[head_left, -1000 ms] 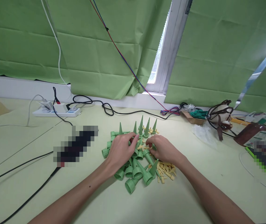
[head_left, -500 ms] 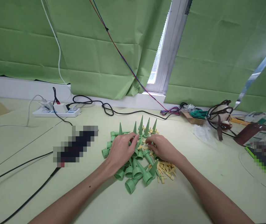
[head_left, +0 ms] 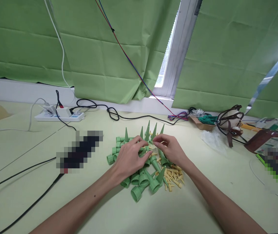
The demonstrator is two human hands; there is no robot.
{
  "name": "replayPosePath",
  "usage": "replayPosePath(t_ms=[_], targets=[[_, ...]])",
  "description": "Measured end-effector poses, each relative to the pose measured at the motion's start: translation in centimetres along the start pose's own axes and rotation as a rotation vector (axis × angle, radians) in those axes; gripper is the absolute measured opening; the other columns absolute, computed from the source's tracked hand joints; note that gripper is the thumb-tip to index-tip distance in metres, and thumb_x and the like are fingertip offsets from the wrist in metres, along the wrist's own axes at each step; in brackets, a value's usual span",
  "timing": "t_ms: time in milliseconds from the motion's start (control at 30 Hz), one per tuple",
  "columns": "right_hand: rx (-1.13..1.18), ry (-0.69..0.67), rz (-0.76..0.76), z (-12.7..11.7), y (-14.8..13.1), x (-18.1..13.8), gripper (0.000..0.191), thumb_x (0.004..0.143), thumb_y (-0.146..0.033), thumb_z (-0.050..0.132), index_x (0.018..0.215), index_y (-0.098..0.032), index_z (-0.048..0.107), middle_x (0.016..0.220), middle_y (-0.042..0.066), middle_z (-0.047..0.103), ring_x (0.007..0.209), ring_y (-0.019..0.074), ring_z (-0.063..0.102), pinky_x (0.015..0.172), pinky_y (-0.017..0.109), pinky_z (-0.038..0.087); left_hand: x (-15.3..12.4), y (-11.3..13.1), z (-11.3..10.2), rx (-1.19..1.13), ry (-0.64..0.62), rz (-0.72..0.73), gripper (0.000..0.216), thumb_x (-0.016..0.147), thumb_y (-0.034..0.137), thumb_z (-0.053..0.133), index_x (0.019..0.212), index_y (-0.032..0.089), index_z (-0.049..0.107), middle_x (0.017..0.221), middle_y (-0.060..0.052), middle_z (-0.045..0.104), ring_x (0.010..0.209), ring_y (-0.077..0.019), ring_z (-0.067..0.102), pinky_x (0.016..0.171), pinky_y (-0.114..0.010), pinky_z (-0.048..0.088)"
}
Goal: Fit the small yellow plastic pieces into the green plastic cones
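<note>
A heap of green plastic cones (head_left: 142, 177) lies on the pale table, with a few cones standing upright (head_left: 151, 131) at its far side. Small cream-coloured pegs (head_left: 172, 177) are scattered at the heap's right. My left hand (head_left: 129, 157) rests over the heap, its fingers curled around a green cone (head_left: 144, 152). Just above the heap, my right hand (head_left: 170, 149) pinches a small cream peg (head_left: 162, 142) between thumb and fingers. The two hands' fingertips nearly meet.
A white power strip (head_left: 59, 115) with plugs and black cables (head_left: 112, 113) lies at the back left. A blurred dark object (head_left: 80, 151) sits left of the heap. Clutter with a brown-strapped object (head_left: 230, 122) and a cardboard tray fills the back right. Green curtains hang behind.
My right hand has lifted off the heap with a cream peg pinched in it. My left hand has risen slightly and closed on a green cone.
</note>
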State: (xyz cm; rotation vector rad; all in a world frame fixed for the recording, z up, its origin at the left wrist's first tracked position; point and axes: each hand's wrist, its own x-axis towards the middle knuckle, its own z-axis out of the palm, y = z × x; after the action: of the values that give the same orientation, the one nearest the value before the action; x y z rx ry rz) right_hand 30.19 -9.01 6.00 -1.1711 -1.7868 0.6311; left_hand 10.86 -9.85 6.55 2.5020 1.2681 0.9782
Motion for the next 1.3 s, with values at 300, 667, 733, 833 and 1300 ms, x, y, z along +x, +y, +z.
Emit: replayPosePath(t_ms=[300, 667, 733, 833, 1300], targets=[[-0.318, -0.187, -0.11, -0.3, 0.9, -0.3, 0.018, 0.085, -0.007, 0.061, 0.092, -0.02, 0.071, 0.089, 0.003, 0.072, 0.083, 0.0178, 0.063, 0.077, 0.03, 0.047, 0.3, -0.2, 0.2, -0.015, 0.029, -0.012, 0.022, 0.093, 0.028, 0.049, 0.091, 0.017, 0.069, 0.088, -0.005, 0.063, 0.07, -0.0159, 0.059, 0.06, -0.028, 0.042], [-0.34, -0.271, -0.163, 0.2, 0.7, -0.4, 0.015, 0.089, -0.009, 0.061, 0.089, -0.019, 0.071, 0.084, 0.003, 0.071, 0.079, 0.0173, 0.061, 0.074, 0.028, 0.046, 0.2, -0.4, 0.3, -0.043, 0.051, -0.01, 0.022, 0.094, 0.027, 0.048, 0.088, 0.018, 0.067, 0.087, -0.004, 0.062, 0.072, -0.0158, 0.06, 0.059, -0.027, 0.042], [-0.358, -0.255, -0.179, 0.3, 0.8, -0.5, 0.016, 0.089, -0.008, 0.06, 0.088, -0.019, 0.071, 0.081, 0.003, 0.07, 0.077, 0.017, 0.06, 0.073, 0.028, 0.045, 0.2, -0.4, 0.3, -0.043, 0.05, -0.013, 0.022, 0.094, 0.027, 0.049, 0.088, 0.018, 0.067, 0.087, -0.004, 0.062, 0.072, -0.0157, 0.059, 0.059, -0.027, 0.042], [-0.371, -0.235, -0.198, 0.5, 1.0, -0.4, 0.017, 0.089, -0.007, 0.058, 0.087, -0.019, 0.071, 0.08, 0.003, 0.069, 0.076, 0.0169, 0.059, 0.072, 0.028, 0.044, 0.2, -0.4, 0.3, -0.049, 0.047, -0.015, 0.023, 0.095, 0.028, 0.049, 0.088, 0.018, 0.067, 0.087, -0.004, 0.062, 0.072, -0.0158, 0.059, 0.06, -0.027, 0.042], [-0.093, 0.184, -0.285, 0.5, -1.0, -0.9, 0.015, 0.095, -0.019, 0.051, 0.096, -0.019, 0.066, 0.089, 0.005, 0.069, 0.081, 0.0172, 0.062, 0.074, 0.03, 0.05, 0.1, -0.2, 0.2, -0.057, -0.024, 0.059, 0.023, 0.092, 0.036, 0.057, 0.101, 0.018, 0.068, 0.093, -0.005, 0.062, 0.077, -0.0176, 0.06, 0.067, -0.03, 0.045]])
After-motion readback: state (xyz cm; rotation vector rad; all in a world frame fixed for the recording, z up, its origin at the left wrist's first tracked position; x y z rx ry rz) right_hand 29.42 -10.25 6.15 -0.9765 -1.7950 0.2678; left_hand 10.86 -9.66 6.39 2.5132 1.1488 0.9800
